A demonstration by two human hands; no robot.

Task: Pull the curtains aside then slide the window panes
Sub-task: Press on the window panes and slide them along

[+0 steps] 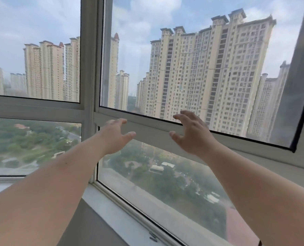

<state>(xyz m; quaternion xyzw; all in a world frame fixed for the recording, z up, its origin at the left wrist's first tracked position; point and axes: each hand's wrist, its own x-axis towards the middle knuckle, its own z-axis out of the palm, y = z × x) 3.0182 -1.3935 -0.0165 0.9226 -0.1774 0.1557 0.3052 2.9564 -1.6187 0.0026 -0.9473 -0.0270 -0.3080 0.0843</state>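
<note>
High-rise towers fill the glass; no curtains show, so that step looks done. Left hand (114,134) and right hand (190,132) hover spread and empty near the upper window pane (192,59), sliding unfinished

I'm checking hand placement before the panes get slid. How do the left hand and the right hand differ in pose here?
The left hand reaches lower, in front of the white horizontal frame rail, while the right hand sits higher, its fingertips overlapping the upper glass pane. The left hand's fingers point right; the right hand's point left. Both are bare, open with fingers spread, holding nothing.
</note>
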